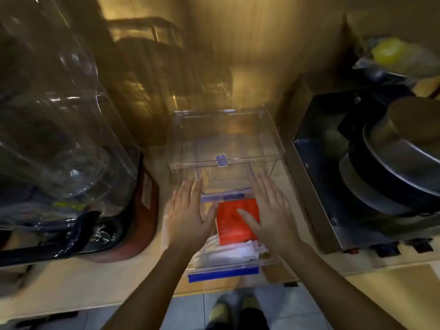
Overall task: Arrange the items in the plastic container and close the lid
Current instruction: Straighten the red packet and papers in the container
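You are working in dim, warm yellow light that is pooling on the wall [250, 44] at the top centre of the frame, while the left and right edges are falling into deep shadow. Glare is streaking across the clear plastic covers [54, 103] in the upper left and glinting off the clear lid [226, 148] in the middle. The whole frame is smearing with motion blur, softening your left hand [190, 210] and right hand [269, 215]. The wide lens is bending the counter edge [95, 282] and stretching everything toward the corners.
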Tool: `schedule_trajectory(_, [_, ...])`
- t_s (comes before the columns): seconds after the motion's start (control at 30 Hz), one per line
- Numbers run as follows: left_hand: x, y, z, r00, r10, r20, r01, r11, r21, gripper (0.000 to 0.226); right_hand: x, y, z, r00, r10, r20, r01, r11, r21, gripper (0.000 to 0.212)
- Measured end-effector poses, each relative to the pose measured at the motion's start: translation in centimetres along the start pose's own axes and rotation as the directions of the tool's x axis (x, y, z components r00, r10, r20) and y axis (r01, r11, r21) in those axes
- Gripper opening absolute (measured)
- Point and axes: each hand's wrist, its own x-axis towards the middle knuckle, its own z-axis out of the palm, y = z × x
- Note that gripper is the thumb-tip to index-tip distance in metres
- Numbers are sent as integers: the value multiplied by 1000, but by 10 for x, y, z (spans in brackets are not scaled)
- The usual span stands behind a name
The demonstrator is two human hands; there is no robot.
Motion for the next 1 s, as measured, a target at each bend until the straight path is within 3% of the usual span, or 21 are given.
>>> schedule_trajectory(0.1, [-9,3,15,993,-91,80,97,992,-75,64,-5,3,12,997,44,68,-43,999,-14,70])
schedule_trajectory(0.23, [-18,11,31,947,-190,258,260,926,-272,51,-11,5,22,980,132,149,-149,983,108,63])
schedule_trajectory(0.4, [-14,21,33,746,-372,552,657,547,-519,45,-11,5,28,937,256,239,-295,945,143,66])
schedule_trajectory(0.5, [-10,18,31,699,-386,602,714,415,-563,40,-5,4,30,896,337,289,-399,897,190,72])
schedule_trajectory(0.6, [-10,16,26,684,-404,607,729,336,-596,37,-1,4,29,898,344,274,-424,844,329,57])
schedule_trajectory(0.73, [-12,10,17,726,-428,539,682,349,-643,34,2,1,29,892,376,250,-450,710,542,50])
schedule_trajectory(0.83, [-13,1,6,784,-477,397,596,401,-696,19,8,-11,30,895,358,265,-440,612,657,37])
schedule_trajectory(0.9, [-13,-7,-2,819,-486,305,537,463,-705,24,13,-19,34,899,349,266,-429,571,700,27])
schedule_trajectory(1.0, [-15,-18,-11,840,-462,286,514,504,-694,39,19,-29,43,873,361,328,-476,482,736,28])
